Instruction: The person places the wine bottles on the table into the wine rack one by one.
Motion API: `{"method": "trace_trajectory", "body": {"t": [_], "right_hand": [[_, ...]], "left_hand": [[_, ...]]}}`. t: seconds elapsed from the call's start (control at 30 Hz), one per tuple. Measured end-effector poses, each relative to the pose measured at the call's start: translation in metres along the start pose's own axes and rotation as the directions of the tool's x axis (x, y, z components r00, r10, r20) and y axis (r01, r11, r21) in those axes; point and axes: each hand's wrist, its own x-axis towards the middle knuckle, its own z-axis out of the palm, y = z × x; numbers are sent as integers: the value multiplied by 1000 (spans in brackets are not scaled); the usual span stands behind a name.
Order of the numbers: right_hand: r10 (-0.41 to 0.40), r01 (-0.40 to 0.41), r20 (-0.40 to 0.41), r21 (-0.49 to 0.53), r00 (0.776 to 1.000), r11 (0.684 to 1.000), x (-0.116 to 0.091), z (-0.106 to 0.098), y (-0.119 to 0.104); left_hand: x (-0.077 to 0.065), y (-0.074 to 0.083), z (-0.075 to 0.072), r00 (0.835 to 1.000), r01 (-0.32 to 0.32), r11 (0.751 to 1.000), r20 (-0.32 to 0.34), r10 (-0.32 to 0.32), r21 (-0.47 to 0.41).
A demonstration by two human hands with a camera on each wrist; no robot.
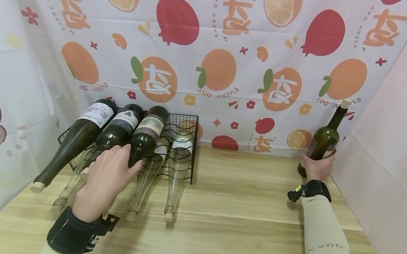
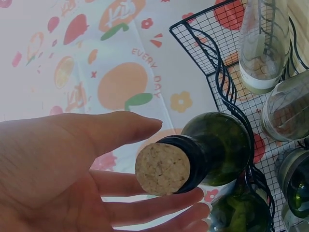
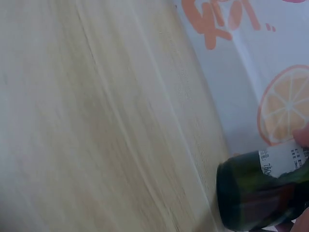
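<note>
My left hand (image 1: 110,172) reaches over the necks of dark wine bottles lying on a black wire rack (image 1: 194,156). In the left wrist view, its thumb stands apart from a corked green bottle (image 2: 215,147), and its loosely extended fingers pass beneath the neck; whether they touch it is unclear. At the far right my right hand (image 1: 317,166) grips the lower body of an upright dark green wine bottle (image 1: 325,139), corked and labelled. Its base and white label show in the right wrist view, with only bits of the fingers at the edge.
Three dark bottles lie on the rack's upper level, including the leftmost one (image 1: 79,140). Clear corked bottles, one at the right end (image 1: 178,167), lie below, necks toward me. A wooden tabletop (image 1: 236,221) runs to a fruit-print curtain (image 1: 229,117) behind; pale cloth hangs on both sides.
</note>
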Motion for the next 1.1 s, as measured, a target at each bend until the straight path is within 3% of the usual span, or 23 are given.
{"method": "trace_trajectory", "body": {"t": [0.13, 0.27, 0.57, 0.7, 0.9, 1.1], "right_hand": [[-55, 55, -12, -14, 998, 998, -3, -3, 0], [-160, 161, 13, -59, 987, 985, -7, -7, -5], [-332, 370, 226, -151, 916, 917, -23, -22, -36], [-392, 470, 332, -201, 858, 859, -34, -30, -48], [-466, 610, 502, -167, 729, 775, -54, -39, -58], [-483, 684, 608, -141, 630, 716, -73, -43, -63]], "left_hand": [[-1, 0, 0, 1000, 11, 1000, 15, -11, -1], [-1, 0, -1, 1000, 11, 1000, 8, -11, -5], [-4, 1, -5, 1000, 1, 1000, 5, -1, -15], [-5, 2, -7, 1000, -1, 1000, 10, 1, -17], [-6, 4, -11, 1000, -12, 1000, 3, 12, -19], [-7, 6, -14, 999, -34, 999, 5, 34, -29]]}}
